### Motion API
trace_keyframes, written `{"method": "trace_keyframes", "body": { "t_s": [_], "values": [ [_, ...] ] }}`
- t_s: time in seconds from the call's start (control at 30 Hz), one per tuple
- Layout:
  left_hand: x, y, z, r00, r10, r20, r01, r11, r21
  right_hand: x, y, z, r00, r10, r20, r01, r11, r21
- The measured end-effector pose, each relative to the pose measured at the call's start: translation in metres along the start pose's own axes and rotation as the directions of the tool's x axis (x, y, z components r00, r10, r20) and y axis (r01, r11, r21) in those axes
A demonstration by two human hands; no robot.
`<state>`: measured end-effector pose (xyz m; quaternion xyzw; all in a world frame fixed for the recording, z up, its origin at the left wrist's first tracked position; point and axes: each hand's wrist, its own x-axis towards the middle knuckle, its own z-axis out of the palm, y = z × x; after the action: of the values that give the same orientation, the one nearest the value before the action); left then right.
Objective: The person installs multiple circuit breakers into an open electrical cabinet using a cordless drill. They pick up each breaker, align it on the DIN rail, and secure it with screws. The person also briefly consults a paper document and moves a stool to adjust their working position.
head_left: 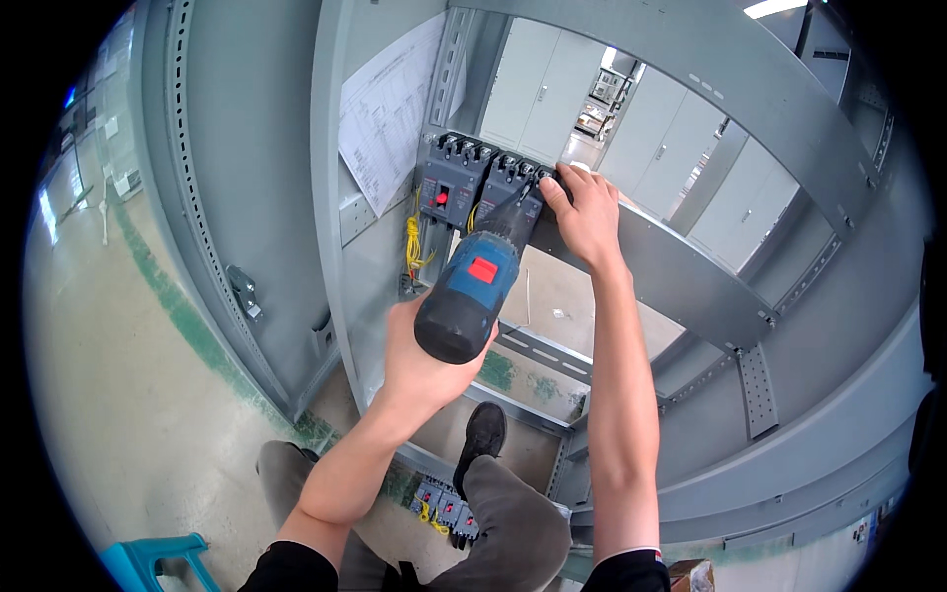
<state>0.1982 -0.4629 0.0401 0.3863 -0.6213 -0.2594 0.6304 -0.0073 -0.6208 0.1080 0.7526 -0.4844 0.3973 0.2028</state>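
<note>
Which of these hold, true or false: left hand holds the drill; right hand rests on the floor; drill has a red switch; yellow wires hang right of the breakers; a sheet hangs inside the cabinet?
1. Left hand grips the blue cordless drill. True.
2. Right hand rests on the floor. False: it steadies a dark grey breaker.
3. The drill has a red switch. True.
4. Yellow wires hang right of the breakers. False: left, below them.
5. A white paper sheet hangs inside the grey metal cabinet. True.
</note>
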Motion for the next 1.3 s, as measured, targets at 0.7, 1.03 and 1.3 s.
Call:
{"method": "trace_keyframes", "body": {
  "t_s": [0.7, 1.03, 1.3],
  "values": [
    [-0.013, 0.008, 0.008, 0.995, -0.062, -0.082, 0.05, 0.988, -0.145, -0.001, 0.003, -0.002, 0.999, -0.037, -0.037, 0.038, 0.999, 0.005],
    [-0.163, -0.056, -0.148, 0.708, -0.674, 0.209, 0.561, 0.358, -0.746, -0.011, 0.003, 0.004, 0.979, -0.075, -0.188, 0.07, 0.997, -0.034],
    [-0.305, -0.137, -0.238, 0.619, -0.784, -0.047, 0.311, 0.3, -0.902, -0.193, -0.019, 0.049, 0.806, 0.58, 0.115, -0.48, 0.528, 0.701]
  ]
}}
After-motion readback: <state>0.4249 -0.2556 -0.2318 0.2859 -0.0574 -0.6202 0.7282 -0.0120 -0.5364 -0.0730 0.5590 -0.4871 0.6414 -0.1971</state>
